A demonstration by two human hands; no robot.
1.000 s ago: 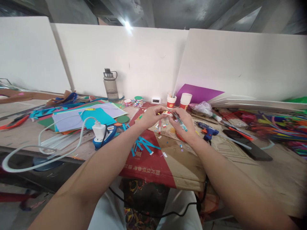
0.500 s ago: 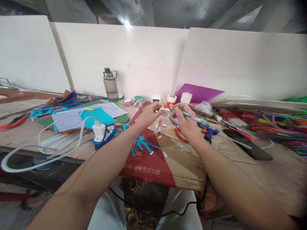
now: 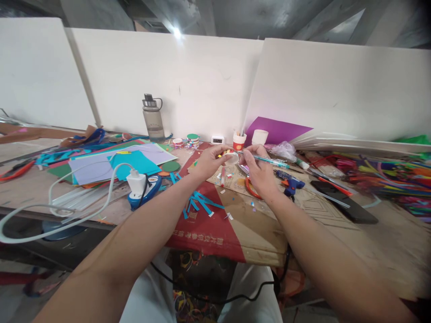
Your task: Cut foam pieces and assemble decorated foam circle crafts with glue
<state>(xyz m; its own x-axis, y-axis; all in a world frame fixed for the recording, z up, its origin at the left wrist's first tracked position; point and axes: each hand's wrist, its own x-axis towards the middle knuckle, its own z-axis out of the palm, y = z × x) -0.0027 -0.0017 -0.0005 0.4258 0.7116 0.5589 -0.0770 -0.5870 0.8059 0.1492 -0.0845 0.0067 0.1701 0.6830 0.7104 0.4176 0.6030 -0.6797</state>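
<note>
Right hand [image 3: 256,168] grips pen [image 3: 269,160] — left hand [image 3: 210,161] pinches cup [image 3: 231,156].

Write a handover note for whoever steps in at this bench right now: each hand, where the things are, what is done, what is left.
Left hand: grip closed on a small round white piece, held just above the cardboard sheet.
Right hand: grip closed on a teal pen, tip at the white piece, barrel pointing right.
Nearby: orange-handled scissors under the right hand, blue glue gun to its right, blue paper strips and small scraps on the cardboard.
Done: small coloured bits show at the piece; how they are fixed is too small to tell.
Left: pen work on the piece looks unfinished.
</note>
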